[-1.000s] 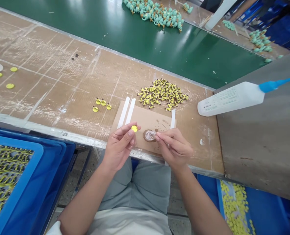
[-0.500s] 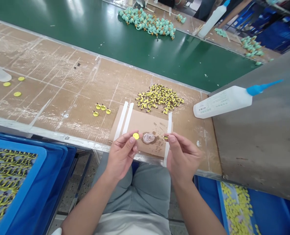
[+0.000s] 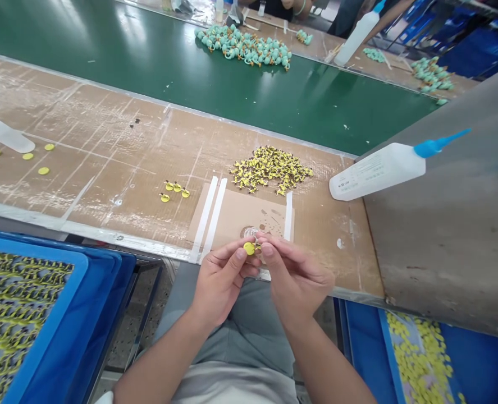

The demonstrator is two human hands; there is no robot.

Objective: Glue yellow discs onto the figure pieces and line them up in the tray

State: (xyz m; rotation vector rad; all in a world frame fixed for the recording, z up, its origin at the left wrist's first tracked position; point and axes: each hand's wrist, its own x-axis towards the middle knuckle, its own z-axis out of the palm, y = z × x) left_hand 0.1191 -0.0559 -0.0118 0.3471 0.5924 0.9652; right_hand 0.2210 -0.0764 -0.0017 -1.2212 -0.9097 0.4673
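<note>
My left hand pinches a flat yellow disc between thumb and fingers. My right hand pinches a tiny yellow-and-dark piece and holds it against the disc's edge. Both hands meet above a cardboard sheet edged with white tape strips. Behind my fingertips, a transparent dish of glue is partly hidden. A heap of small yellow-and-black pieces lies beyond the sheet. Several assembled yellow pieces stand to its left.
Loose yellow discs lie on the brown-covered bench at left. A white glue bottle with a blue nozzle rests at right. Blue crates sit below the bench edge. A green conveyor belt carries teal pieces beyond.
My right hand has moved from the glue dish, with the small piece in its fingertips, to the disc in my left hand. Both hands have come together.
</note>
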